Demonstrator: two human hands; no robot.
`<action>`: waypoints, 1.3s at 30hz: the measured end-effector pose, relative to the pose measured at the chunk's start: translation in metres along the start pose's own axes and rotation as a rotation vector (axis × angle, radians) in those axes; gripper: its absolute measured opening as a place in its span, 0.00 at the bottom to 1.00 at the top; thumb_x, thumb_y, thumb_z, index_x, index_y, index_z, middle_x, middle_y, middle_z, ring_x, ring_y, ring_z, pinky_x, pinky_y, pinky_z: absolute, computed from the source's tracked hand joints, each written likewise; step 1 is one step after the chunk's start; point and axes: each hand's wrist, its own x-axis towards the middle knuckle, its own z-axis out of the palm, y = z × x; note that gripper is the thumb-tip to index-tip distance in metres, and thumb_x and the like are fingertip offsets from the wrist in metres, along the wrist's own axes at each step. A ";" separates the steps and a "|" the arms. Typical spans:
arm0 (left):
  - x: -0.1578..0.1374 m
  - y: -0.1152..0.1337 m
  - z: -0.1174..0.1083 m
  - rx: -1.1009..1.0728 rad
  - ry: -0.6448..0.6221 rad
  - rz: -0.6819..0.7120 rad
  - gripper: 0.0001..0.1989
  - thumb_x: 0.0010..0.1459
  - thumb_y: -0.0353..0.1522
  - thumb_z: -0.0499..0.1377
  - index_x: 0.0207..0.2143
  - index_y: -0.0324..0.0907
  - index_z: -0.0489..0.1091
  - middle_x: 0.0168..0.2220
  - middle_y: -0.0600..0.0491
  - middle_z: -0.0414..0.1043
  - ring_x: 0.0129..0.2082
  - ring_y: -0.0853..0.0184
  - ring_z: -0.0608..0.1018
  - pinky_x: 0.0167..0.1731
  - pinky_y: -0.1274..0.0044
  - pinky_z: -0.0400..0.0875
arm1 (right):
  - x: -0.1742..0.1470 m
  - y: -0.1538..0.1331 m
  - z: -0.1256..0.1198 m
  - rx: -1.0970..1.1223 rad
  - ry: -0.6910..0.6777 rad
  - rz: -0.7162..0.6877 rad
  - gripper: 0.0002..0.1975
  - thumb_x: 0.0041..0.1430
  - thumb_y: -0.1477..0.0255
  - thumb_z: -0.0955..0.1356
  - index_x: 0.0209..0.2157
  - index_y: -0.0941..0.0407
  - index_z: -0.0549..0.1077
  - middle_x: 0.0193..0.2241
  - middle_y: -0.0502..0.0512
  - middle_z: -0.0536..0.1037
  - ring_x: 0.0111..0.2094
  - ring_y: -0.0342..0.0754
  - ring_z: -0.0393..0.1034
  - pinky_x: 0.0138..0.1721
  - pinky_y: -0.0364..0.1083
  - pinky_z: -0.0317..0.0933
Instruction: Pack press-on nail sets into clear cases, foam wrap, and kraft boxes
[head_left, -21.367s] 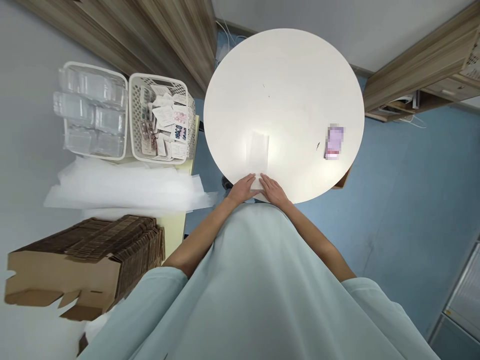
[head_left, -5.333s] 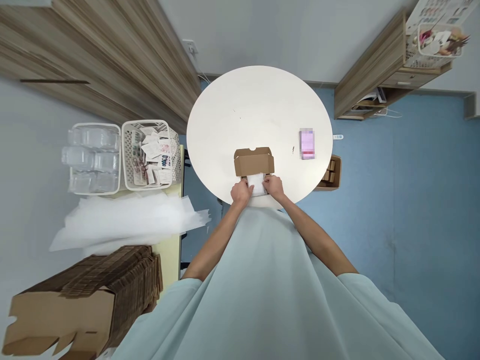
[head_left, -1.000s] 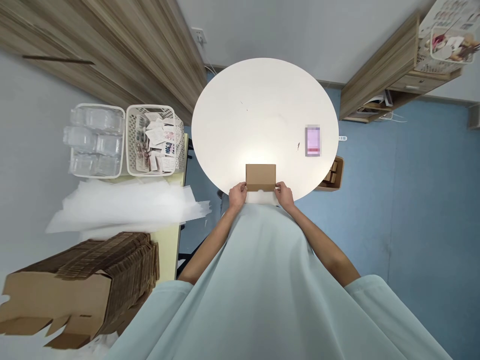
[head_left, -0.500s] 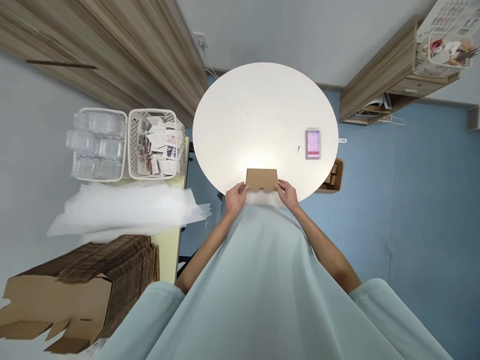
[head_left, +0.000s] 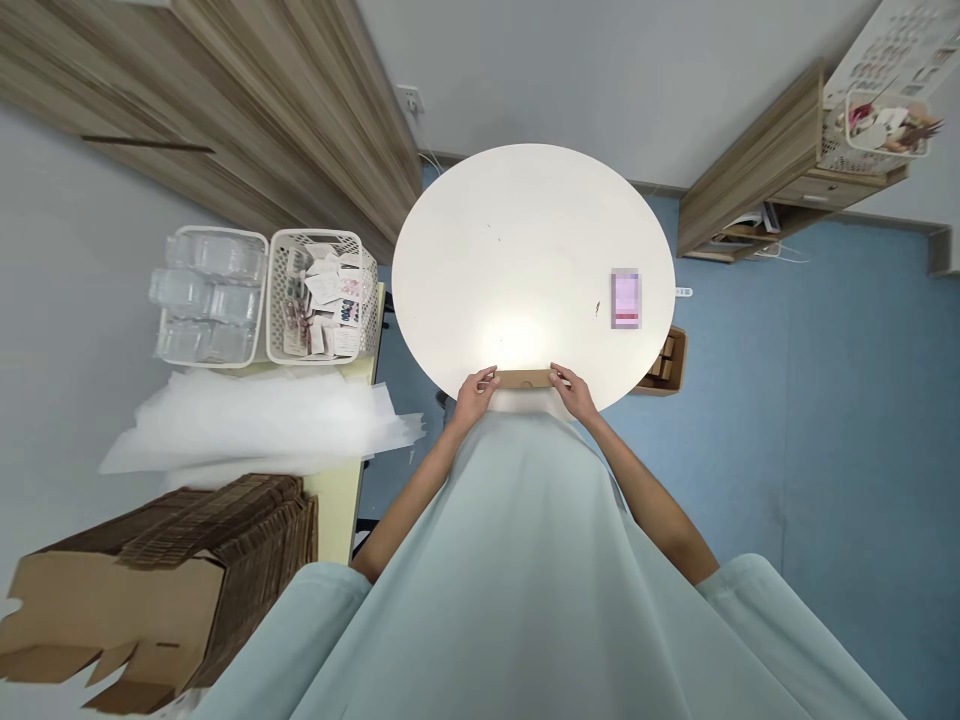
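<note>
A small brown cardboard box is at the near edge of the round white table, its narrow side with a small notch facing me. My left hand grips its left end between thumb and fingers. At the right end my right hand holds it the same way. The box's broad top face is turned almost out of sight. Farther right on the table lies a pixelated pink-purple rectangle.
To the left, a side table bears a basket of clear plastic boxes, a basket of small packets, white sheets and stacked flat cardboard boxes. An open carton stands on the floor at right.
The box has tilted, so its broad face no longer shows and its narrow notched side faces me. Both hands keep their hold. The whole view has shifted slightly.
</note>
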 end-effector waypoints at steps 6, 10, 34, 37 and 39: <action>-0.001 -0.001 0.004 -0.026 0.024 -0.010 0.19 0.68 0.39 0.63 0.58 0.44 0.79 0.53 0.46 0.80 0.49 0.62 0.82 0.56 0.68 0.77 | -0.003 0.004 0.008 0.005 0.076 0.010 0.27 0.71 0.51 0.65 0.60 0.53 0.79 0.59 0.59 0.81 0.60 0.54 0.75 0.60 0.54 0.71; 0.001 0.000 0.004 -0.014 0.051 -0.011 0.18 0.67 0.38 0.64 0.57 0.44 0.80 0.53 0.45 0.80 0.50 0.61 0.83 0.57 0.67 0.77 | -0.003 0.003 0.011 -0.008 0.096 0.034 0.27 0.71 0.51 0.65 0.60 0.53 0.79 0.58 0.59 0.82 0.60 0.54 0.75 0.62 0.54 0.70; -0.031 -0.012 0.029 -0.002 0.045 -0.121 0.20 0.68 0.42 0.63 0.57 0.43 0.80 0.58 0.43 0.80 0.52 0.56 0.84 0.56 0.64 0.79 | -0.016 0.021 -0.013 0.004 0.079 0.013 0.24 0.68 0.54 0.69 0.57 0.53 0.80 0.60 0.60 0.81 0.60 0.57 0.76 0.61 0.57 0.72; -0.036 -0.024 0.047 -0.036 0.005 -0.206 0.19 0.65 0.41 0.66 0.54 0.41 0.79 0.57 0.42 0.81 0.51 0.55 0.85 0.54 0.64 0.80 | -0.026 0.040 -0.013 0.007 0.103 0.108 0.24 0.67 0.54 0.68 0.54 0.55 0.82 0.57 0.62 0.83 0.58 0.57 0.78 0.61 0.57 0.72; -0.039 -0.031 0.060 -0.049 -0.003 -0.242 0.20 0.64 0.40 0.67 0.55 0.41 0.78 0.59 0.41 0.80 0.50 0.56 0.85 0.51 0.64 0.82 | -0.032 0.052 -0.011 0.059 0.120 0.157 0.24 0.65 0.53 0.69 0.51 0.56 0.84 0.55 0.63 0.84 0.57 0.57 0.80 0.62 0.58 0.72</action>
